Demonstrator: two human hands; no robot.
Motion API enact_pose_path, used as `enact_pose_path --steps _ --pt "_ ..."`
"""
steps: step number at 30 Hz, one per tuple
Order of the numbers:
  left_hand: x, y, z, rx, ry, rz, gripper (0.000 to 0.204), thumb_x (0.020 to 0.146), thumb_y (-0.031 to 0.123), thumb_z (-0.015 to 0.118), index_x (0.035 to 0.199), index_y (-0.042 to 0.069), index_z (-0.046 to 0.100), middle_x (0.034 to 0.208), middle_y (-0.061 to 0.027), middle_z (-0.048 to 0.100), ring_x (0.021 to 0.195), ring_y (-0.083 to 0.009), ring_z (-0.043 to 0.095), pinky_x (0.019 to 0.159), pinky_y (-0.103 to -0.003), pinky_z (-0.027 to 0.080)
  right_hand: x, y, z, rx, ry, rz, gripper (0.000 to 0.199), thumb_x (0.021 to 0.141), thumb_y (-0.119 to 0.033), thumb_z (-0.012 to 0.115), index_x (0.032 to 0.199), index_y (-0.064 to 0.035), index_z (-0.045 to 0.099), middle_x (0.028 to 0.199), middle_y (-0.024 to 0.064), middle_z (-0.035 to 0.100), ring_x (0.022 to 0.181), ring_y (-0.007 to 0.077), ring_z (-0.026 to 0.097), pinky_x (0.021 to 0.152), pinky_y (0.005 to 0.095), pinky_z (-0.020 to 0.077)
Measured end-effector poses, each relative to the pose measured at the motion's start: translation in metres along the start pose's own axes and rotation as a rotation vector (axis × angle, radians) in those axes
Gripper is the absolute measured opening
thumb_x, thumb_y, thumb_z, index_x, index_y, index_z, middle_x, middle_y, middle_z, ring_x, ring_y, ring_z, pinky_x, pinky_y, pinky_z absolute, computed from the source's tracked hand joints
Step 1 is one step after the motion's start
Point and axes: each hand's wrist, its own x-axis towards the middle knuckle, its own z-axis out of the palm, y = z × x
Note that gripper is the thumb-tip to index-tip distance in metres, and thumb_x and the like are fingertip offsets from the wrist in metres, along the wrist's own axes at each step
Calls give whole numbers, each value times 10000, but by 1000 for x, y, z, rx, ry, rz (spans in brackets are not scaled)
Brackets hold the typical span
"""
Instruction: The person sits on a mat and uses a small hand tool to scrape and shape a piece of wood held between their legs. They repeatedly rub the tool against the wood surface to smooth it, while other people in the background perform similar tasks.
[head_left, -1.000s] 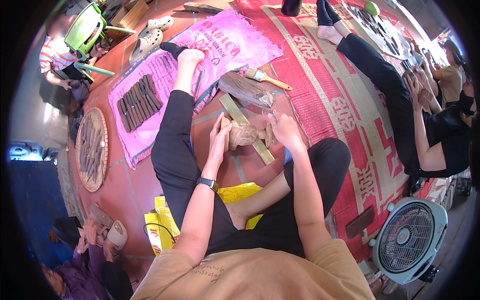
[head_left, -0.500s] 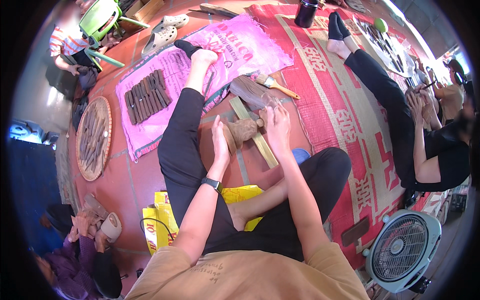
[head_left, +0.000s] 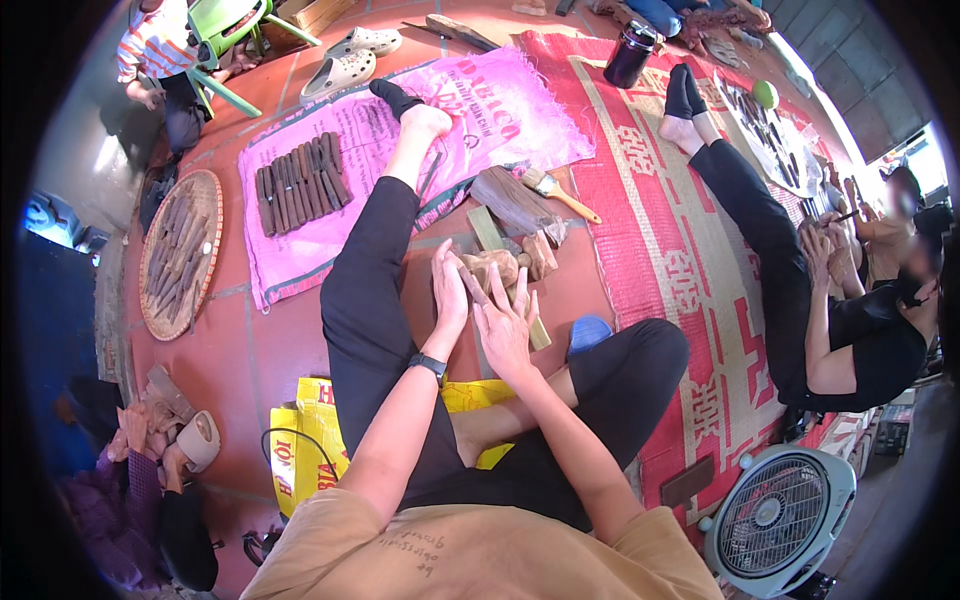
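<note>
On the red tiled floor (head_left: 280,340), both hands, left (head_left: 449,292) and right (head_left: 503,325), flat-fingered, palms together, holding nothing, beside a brown wood lump (head_left: 490,266).

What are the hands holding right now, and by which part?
Nothing is clearly held. The left hand and right hand press palm to palm, fingers straight, just below a brownish lump on the wooden slat.

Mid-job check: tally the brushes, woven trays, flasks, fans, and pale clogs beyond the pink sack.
Wooden-handled flat brush: 1
Round woven basket tray: 1
Black cylindrical flask: 1
White electric floor fan: 1
Pale rubber clogs: 2
Total: 6
</note>
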Motion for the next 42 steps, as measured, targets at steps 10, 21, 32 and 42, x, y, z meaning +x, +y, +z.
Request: enact_pose_path --steps 10,21,32,42 --pt "2 -15 -1 89 -1 30 524 1057 346 266 1436 17 417 1312 -188 518 1251 -284 478 1091 -379 343 14 -9 10 72 27 84 424 1017 -263 453 1427 -336 529 1619 37 269 1493 428 87 1150 645 55" --pt "-5 7 -6 113 -22 -44 523 1033 302 273 1403 -21 453 1411 -218 484 1324 -331 447 1119 -395 324 16 -3 10 156 9 113 399 1031 -298 430 1407 -343 555 1618 45 280 1503 399 68 1158 564 94" --pt "2 3 0 91 49 65 515 1035 302 280 1368 -21 505 1371 -186 548 1277 -273 502 1094 -358 350 39 15 17 38 180 151 419 980 -229 537 1388 -316 575 1532 21 430 1374 301 352 1081 488 251" --pt "-7 26 1 90 48 -2 503 1026 301 310 1372 -7 505 1364 -206 548 1260 -316 523 1069 -386 378 28 13 14 -71 222 75 451 962 -208 557 1413 -202 553 1447 26 537 1437 316 318 1120 525 211"
